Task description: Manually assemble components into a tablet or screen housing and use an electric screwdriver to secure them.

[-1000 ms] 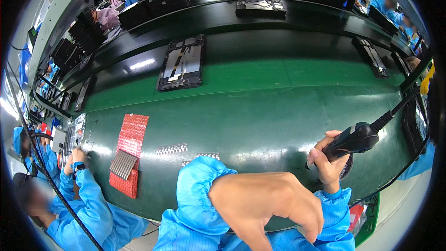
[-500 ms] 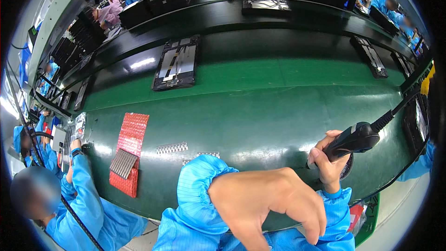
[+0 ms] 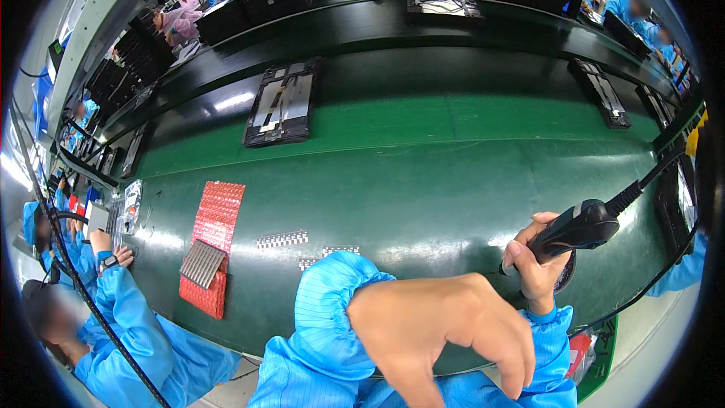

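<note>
My right hand (image 3: pixel 535 272) is wrapped round a black corded electric screwdriver (image 3: pixel 578 233); its lower end is partly hidden by my fingers. Beside that wrist, a round dish (image 3: pixel 565 276) of small dark pieces shows only in part. My left hand (image 3: pixel 445 325) hovers near the table's front edge, palm down, fingers bent, thumb apart from them. Nothing shows in it, though its underside is hidden. Just past the left sleeve lie white-and-black patterned strips (image 3: pixel 282 239). Farther left, a ridged metal plate (image 3: pixel 202 263) rests on a red bubble-wrap sleeve (image 3: pixel 215 215).
An opened flat device (image 3: pixel 281 102) lies on the green surface beyond, another (image 3: pixel 600 91) at far right, a third (image 3: pixel 444 7) on the back rail. A co-worker (image 3: pixel 124 310) sits at left. The screwdriver's cable (image 3: pixel 658 170) runs up right. A green bin (image 3: pixel 600 363) stands below the table.
The left opened device has slid slightly left, and the one on the back rail slightly right. The left co-worker's head and hand have shifted. My hands hold nearly the same pose.
</note>
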`<action>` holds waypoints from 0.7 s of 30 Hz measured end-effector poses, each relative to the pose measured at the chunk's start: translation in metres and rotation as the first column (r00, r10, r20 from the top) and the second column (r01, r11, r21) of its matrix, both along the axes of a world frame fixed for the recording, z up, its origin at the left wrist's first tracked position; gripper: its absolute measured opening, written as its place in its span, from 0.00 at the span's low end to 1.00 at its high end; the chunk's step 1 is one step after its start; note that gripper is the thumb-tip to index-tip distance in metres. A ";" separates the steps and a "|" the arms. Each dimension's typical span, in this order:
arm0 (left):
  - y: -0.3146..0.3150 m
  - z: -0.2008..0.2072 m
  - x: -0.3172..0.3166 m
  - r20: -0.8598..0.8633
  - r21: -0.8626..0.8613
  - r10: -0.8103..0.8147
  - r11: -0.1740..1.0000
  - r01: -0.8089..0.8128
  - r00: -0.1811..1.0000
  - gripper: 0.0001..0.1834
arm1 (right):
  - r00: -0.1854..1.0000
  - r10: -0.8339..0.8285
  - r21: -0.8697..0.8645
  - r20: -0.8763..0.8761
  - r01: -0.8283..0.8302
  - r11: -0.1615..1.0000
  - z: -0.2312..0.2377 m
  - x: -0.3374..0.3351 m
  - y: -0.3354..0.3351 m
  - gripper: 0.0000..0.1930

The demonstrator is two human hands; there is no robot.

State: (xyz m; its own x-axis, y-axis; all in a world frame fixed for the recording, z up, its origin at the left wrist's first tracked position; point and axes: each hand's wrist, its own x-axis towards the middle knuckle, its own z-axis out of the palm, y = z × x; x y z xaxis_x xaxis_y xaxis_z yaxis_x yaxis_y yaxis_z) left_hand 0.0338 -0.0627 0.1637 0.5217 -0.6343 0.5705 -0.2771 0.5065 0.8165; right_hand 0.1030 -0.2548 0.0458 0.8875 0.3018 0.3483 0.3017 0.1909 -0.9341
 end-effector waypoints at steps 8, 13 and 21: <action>-0.004 -0.001 -0.004 0.102 0.126 0.209 0.967 -0.221 0.973 0.29 | 1.000 0.012 -0.004 0.008 -0.012 1.000 0.004 -0.001 0.001 0.24; 0.001 0.000 0.003 0.082 0.031 0.004 0.999 -0.006 0.997 0.31 | 1.000 -0.006 0.005 -0.009 0.006 1.000 0.000 0.000 -0.001 0.25; -0.008 -0.003 0.001 0.116 0.077 0.083 0.993 -0.092 0.990 0.29 | 0.999 0.020 -0.016 0.027 -0.020 1.000 -0.004 0.004 -0.005 0.27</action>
State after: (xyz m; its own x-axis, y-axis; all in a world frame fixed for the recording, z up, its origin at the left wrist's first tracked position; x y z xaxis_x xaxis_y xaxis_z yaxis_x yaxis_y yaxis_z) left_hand 0.0348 -0.0709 0.1605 0.5129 -0.6358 0.5768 -0.4098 0.4091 0.8153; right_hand 0.1074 -0.2593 0.0422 0.8714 0.3252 0.3672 0.3232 0.1825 -0.9286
